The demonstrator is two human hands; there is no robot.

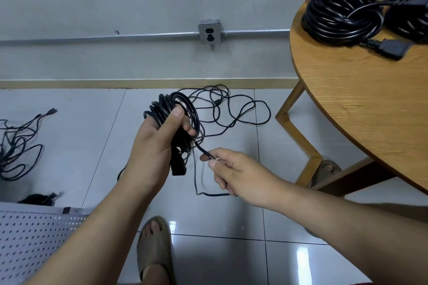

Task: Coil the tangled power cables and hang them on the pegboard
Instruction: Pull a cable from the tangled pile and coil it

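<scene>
The power-cable coil [167, 105] looks light, limp but springy, so it suits this hold: left hand [157, 143] fingers wrapped round its loops, right hand [234, 171] pinching the loose strand [203, 151].

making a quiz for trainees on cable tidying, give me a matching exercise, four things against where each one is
Things:
1 half-wound coil
2 free strand
3 finished coils
4 pegboard

Places:
A on the round table
B pinched by the right hand
C picture's lower left
D gripped in the left hand

Pairs: 1-D, 2-B, 3-A, 4-C
</scene>
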